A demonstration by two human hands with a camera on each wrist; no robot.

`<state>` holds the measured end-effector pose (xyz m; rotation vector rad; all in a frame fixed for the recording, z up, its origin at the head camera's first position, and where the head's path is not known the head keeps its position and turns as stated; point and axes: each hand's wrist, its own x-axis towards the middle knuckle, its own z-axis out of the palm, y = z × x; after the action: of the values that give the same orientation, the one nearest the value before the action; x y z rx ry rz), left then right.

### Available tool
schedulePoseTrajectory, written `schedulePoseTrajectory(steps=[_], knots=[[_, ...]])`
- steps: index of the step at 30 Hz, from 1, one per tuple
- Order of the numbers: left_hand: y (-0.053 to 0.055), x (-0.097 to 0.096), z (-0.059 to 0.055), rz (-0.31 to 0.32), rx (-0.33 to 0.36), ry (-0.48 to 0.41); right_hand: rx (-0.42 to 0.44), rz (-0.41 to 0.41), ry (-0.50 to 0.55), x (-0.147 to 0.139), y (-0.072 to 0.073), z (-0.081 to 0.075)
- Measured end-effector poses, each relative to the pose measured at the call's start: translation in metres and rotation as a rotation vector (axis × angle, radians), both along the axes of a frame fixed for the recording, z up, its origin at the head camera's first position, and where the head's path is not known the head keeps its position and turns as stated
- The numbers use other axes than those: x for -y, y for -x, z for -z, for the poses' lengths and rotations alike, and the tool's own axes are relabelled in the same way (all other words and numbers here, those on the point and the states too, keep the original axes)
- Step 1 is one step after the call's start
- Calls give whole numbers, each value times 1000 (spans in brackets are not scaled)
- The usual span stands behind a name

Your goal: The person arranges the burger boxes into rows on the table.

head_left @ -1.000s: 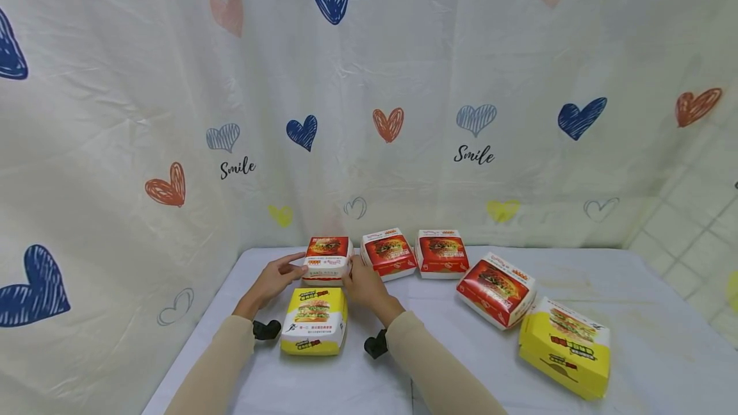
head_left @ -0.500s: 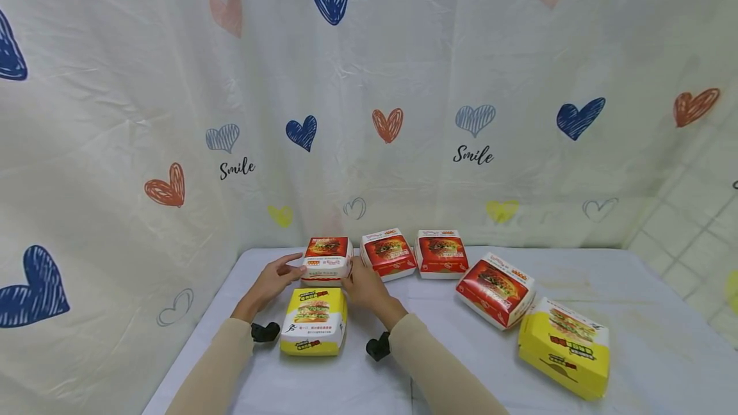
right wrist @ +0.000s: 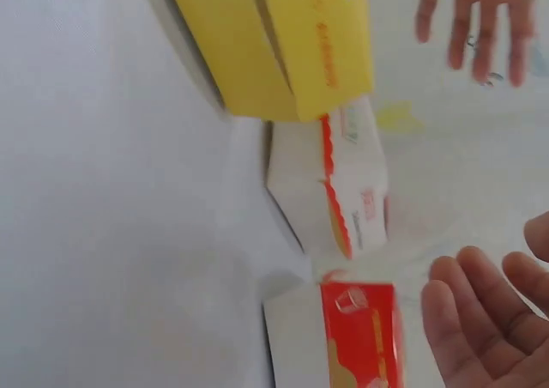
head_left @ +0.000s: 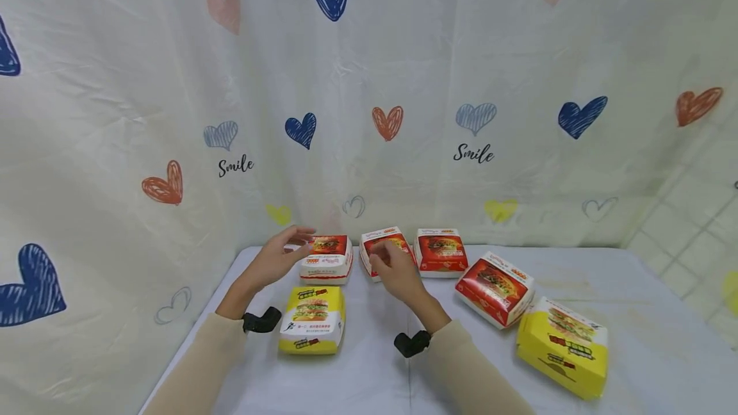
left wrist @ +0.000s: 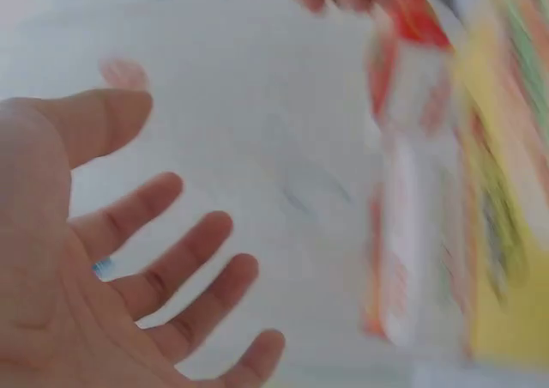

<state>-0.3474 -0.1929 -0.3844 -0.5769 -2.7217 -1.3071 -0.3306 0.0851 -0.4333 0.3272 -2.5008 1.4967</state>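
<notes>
My left hand (head_left: 272, 264) hovers at the upper left of a red-and-white burger box (head_left: 325, 266), fingers spread and holding nothing. In the left wrist view its fingers (left wrist: 184, 259) are apart, with blurred boxes off to the right. My right hand (head_left: 398, 273) is in the air before a second red burger box (head_left: 380, 234) and hides part of it. Loosely bent and holding nothing, its fingers (right wrist: 480, 311) show at the right of the right wrist view. A yellow burger box (head_left: 312, 320) lies between my forearms, just in front of the red-and-white one.
Along the back, a third red box (head_left: 442, 253) stands right of the second. Farther right, a tilted red box (head_left: 496, 290) lies beside another yellow box (head_left: 565, 348). A heart-printed curtain (head_left: 426, 178) hangs behind the white-covered table (head_left: 369, 376).
Both hands have let go of the red-and-white box at the back left. The left hand has risen slightly; the right has moved up and right. The boxes stay in place.
</notes>
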Motion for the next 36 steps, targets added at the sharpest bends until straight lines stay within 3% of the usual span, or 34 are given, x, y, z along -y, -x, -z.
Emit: schedulePoseTrajectory(steps=[2, 5, 8, 12, 16, 20, 24, 28, 36], knots=[[-13, -23, -22, 30, -53, 0, -35, 46, 50, -10, 1, -2], [-30, -57, -41, 16, -107, -41, -67, 107, 101, -20, 4, -3], [-44, -89, -51, -33, -132, -133, -62, 156, 138, -28, 5, -3], [-54, -121, -49, -123, -165, -330, -46, 214, 184, -36, 7, -1], [-55, -151, -28, -243, -191, -535, -31, 250, 219, -40, 8, 3], [-46, -179, 5, -307, -170, -612, -8, 240, 225, -42, 9, 7], [-31, -198, 35, -383, -146, -580, 38, 211, 221, -42, 11, 13], [-20, -206, 57, -454, -124, -503, 85, 186, 189, -40, 15, 21], [-12, -212, 82, -458, -3, -394, 74, 186, 89, -39, 20, 32]])
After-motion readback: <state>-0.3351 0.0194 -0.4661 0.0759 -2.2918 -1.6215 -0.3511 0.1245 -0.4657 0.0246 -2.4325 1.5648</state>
